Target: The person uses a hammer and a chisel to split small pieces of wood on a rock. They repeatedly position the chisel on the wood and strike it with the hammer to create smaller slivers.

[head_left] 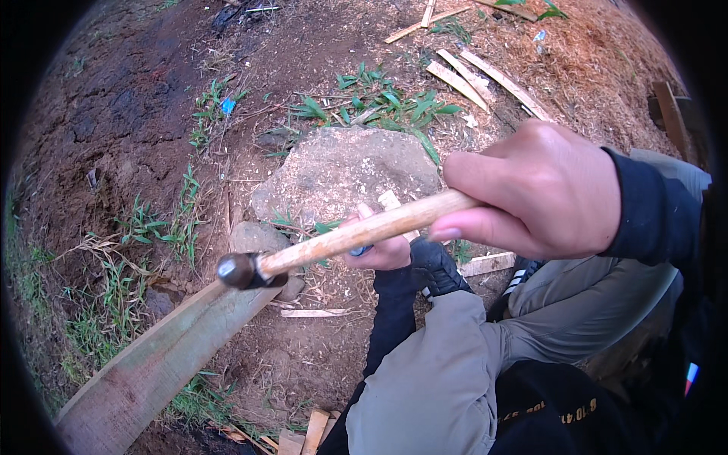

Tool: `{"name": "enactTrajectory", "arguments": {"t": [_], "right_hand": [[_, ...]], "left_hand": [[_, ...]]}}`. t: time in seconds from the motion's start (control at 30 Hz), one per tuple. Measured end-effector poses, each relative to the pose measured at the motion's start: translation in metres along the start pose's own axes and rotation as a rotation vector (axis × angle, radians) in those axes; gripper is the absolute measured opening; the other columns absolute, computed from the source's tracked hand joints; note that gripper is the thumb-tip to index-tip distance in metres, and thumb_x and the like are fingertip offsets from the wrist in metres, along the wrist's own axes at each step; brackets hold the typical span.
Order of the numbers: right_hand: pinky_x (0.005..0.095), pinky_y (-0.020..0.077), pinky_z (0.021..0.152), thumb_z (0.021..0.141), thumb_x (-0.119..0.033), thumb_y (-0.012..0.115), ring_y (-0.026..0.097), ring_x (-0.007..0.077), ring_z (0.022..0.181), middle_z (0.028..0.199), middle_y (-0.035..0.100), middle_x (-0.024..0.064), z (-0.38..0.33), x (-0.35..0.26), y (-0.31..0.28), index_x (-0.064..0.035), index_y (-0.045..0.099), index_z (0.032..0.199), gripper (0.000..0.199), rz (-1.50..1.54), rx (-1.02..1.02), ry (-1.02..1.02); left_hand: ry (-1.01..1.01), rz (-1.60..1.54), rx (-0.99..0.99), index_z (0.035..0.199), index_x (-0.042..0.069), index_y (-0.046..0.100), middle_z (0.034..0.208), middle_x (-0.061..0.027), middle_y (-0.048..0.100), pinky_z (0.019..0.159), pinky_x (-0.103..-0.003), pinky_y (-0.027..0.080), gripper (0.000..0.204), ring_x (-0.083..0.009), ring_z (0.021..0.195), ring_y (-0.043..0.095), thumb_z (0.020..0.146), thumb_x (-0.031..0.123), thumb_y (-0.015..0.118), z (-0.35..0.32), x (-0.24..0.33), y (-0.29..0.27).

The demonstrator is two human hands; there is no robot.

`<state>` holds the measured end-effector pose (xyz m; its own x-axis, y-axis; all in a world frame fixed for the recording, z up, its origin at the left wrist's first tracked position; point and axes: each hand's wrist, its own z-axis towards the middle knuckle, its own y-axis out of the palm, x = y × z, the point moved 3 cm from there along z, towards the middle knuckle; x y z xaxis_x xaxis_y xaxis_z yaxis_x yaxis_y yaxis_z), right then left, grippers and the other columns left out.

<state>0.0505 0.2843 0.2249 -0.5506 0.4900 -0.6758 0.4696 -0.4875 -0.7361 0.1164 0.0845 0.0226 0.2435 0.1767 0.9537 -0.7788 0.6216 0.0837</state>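
Note:
My right hand (550,193) grips the wooden handle of a hammer (371,227) that stretches leftward across the view. Its dark metal head appears in front of the upper end of a weathered plank (167,356); whether they touch I cannot tell. Lower down and behind the handle, my left hand (390,254) is closed, partly covered by the hammer. A bit of something blue (360,250) shows at its fingers, but its kind is hidden. Just beyond that hand is a large flat stone (341,174) sprinkled with wood chips.
Several thin wood strips (493,80) lie on the soil at the far right. Green plants (387,102) grow behind the stone. My black shoe (440,269) is close to my left hand. Cut wood pieces (315,432) lie at the near edge, and a smaller stone (258,237) sits by the plank.

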Motion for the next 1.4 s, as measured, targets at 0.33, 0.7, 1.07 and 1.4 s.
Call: {"name": "enactTrajectory", "arguments": {"t": [0.33, 0.7, 1.07, 1.4], "right_hand": [[0.0396, 0.0414, 0.038, 0.095, -0.034, 0.055, 0.052, 0.0269, 0.038, 0.044, 0.045, 0.009, -0.005, 0.012, 0.029, -0.0041, 0.05, 0.074, 0.037, -0.092, -0.024, -0.039], [0.039, 0.0431, 0.039, 0.096, -0.033, 0.054, 0.049, 0.0252, 0.035, 0.043, 0.045, 0.0082, -0.003, 0.03, 0.036, -0.0024, 0.054, 0.07, 0.04, -0.122, -0.05, 0.011], [0.036, 0.0332, 0.043, 0.099, -0.027, 0.051, 0.041, 0.0237, 0.04, 0.049, 0.039, 0.0102, 0.005, 0.033, 0.014, 0.0007, 0.061, 0.081, 0.035, 0.146, 0.17, 0.308], [0.0372, 0.0322, 0.043, 0.097, -0.027, 0.055, 0.04, 0.0258, 0.04, 0.048, 0.038, 0.0113, 0.004, 0.032, 0.021, -0.0003, 0.056, 0.073, 0.036, 0.158, 0.147, 0.304]], "left_hand": [[0.072, 0.522, 0.007, 0.076, 0.003, 0.051, 0.07, -0.003, 0.052, 0.058, -0.03, 0.045, 0.019, -0.0128, 0.06, 0.052, 0.086, 0.013, 0.063, -0.001, -0.007, -0.013], [-0.218, -0.01, -0.2, 0.085, 0.002, 0.054, 0.071, -0.0043, 0.055, 0.047, -0.024, 0.041, 0.017, -0.0101, 0.058, 0.053, 0.087, 0.016, 0.063, -0.001, 0.015, 0.011], [-0.495, -0.24, -0.372, 0.074, 0.008, 0.042, 0.055, 0.0019, 0.043, 0.038, -0.022, 0.027, 0.025, -0.0045, 0.043, 0.038, 0.091, 0.013, 0.059, 0.065, -0.005, 0.022], [-0.34, -0.242, -0.635, 0.072, 0.005, 0.041, 0.055, -0.0017, 0.038, 0.036, -0.022, 0.028, 0.016, -0.0078, 0.041, 0.034, 0.085, -0.002, 0.05, 0.049, 0.009, 0.026]]}}
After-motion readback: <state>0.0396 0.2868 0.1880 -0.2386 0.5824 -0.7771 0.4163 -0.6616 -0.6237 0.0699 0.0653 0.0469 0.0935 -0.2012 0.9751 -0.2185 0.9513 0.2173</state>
